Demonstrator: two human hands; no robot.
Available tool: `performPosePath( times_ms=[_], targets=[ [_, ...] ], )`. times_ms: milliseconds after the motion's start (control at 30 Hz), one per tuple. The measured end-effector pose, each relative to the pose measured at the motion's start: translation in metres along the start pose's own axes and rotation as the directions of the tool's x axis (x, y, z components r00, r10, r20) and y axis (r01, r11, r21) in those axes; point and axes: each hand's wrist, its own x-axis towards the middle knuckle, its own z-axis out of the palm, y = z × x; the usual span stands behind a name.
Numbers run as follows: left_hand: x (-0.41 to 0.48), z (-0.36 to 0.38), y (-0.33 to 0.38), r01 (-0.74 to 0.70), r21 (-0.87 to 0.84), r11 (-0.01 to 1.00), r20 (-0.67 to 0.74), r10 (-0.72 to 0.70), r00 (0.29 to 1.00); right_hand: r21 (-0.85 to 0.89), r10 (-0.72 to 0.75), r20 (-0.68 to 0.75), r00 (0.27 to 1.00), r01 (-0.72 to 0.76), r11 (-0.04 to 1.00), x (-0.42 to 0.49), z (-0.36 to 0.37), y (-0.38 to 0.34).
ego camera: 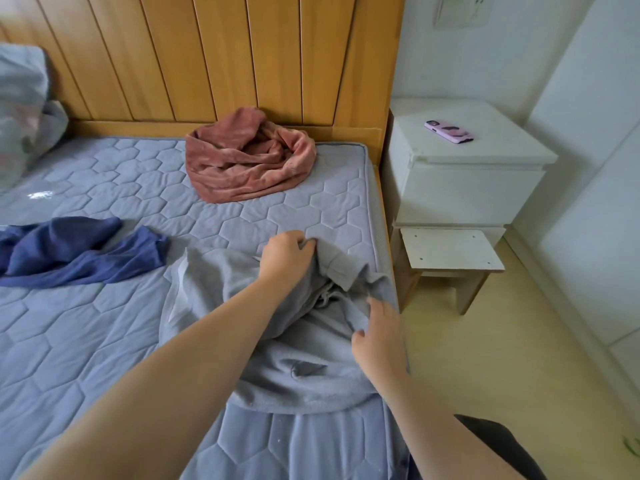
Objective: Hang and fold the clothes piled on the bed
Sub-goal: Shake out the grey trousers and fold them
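Observation:
A grey sweat garment (221,306) with a drawstring lies rumpled on the right side of the quilted grey-blue mattress (86,341), reaching the bed's edge. My left hand (285,254) grips its far edge near the waistband. My right hand (377,337) pinches a fold of the same garment at the bed's right edge. A dark blue garment (76,252) lies crumpled to the left. A pink fleece garment (249,161) sits bunched near the wooden headboard (225,57).
A white nightstand (460,168) with a pink phone (449,131) stands right of the bed, a small white stool (450,258) in front of it. Crumpled grey bedding (24,109) lies at the far left. Pale flooring runs along the right.

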Motion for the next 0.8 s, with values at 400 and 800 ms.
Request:
performPosePath(
  times_ms=[400, 800],
  targets=[
    [-0.024, 0.003, -0.004, -0.227, 0.07, 0.971, -0.06, 0.231, 0.971, 0.127, 0.401, 0.204, 0.893, -0.43, 0.894, 0.059, -0.019, 0.005],
    [-0.087, 0.04, -0.027, -0.829, 0.228, 0.511, -0.031, 0.854, 0.519, 0.673, 0.181, 0.728, 0.661, -0.74, -0.002, 0.025, -0.067, -0.011]
  ],
)
